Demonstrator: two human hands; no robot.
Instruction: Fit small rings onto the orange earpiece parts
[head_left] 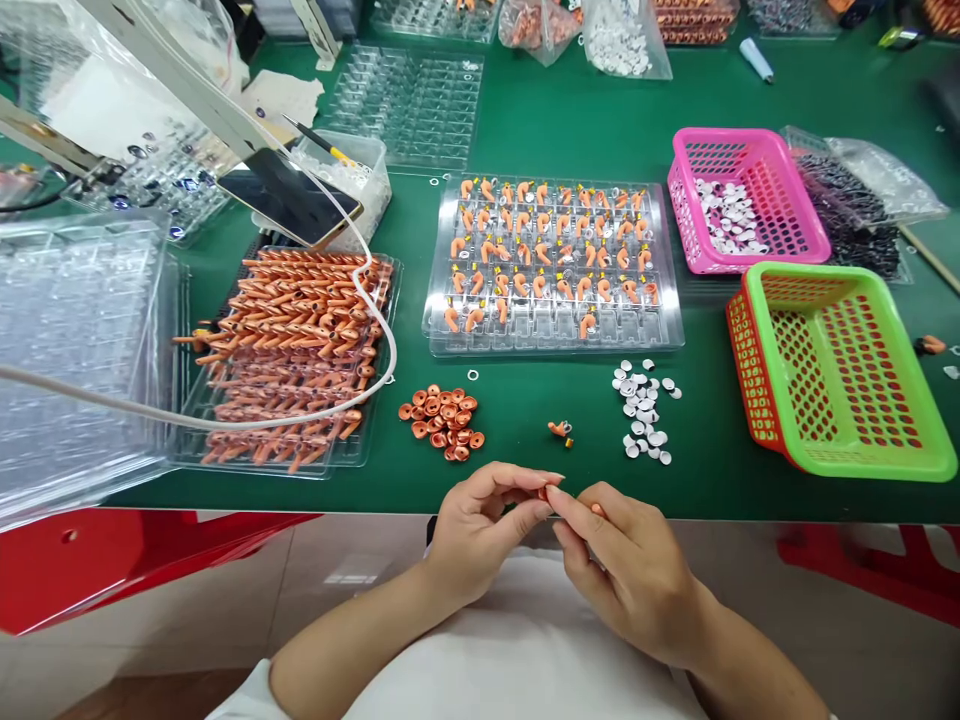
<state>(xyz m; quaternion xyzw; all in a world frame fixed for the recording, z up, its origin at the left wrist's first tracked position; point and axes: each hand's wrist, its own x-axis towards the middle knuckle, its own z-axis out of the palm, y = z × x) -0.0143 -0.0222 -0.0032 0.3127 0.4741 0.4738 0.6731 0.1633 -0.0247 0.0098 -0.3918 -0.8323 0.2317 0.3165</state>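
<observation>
Left hand [487,535] and right hand [634,565] meet at the fingertips, pinching a small orange part [544,492], mostly hidden; just beyond, a loose orange piece [559,429] on the counter [517,400]; copper cups [448,412] beyond the left, white caps [640,412] beyond the right, presumably unused; farther, clear tray [652,328], nearest row partly vacant, other rows filled: judged mostly done.

Left grip [476,535], right grip [637,570] pinched, fingertips [534,512] meeting; forearms [360,630] angled inward.
</observation>
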